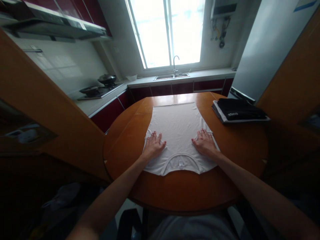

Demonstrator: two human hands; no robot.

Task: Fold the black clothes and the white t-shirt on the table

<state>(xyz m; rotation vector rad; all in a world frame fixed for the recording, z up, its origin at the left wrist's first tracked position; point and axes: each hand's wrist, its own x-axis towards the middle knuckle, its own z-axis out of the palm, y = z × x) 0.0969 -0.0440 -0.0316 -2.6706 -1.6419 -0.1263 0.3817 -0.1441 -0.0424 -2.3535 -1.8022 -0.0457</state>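
A white T-shirt [177,128] lies spread out on the round wooden table [185,193], its neckline toward me and its hem at the far side. My left hand [153,146] rests flat on the shirt's left side, fingers spread. On the right side of the shirt my right hand [205,143] lies palm down, fingers stretched out as well. Neither hand grips the cloth. Small creases run around both hands and near the collar.
Folded dark and white clothes [237,110] are stacked at the table's right. Behind the table are a counter with a sink [172,76], a stove with pans [107,79] at the left, and a refrigerator [265,50] at the right.
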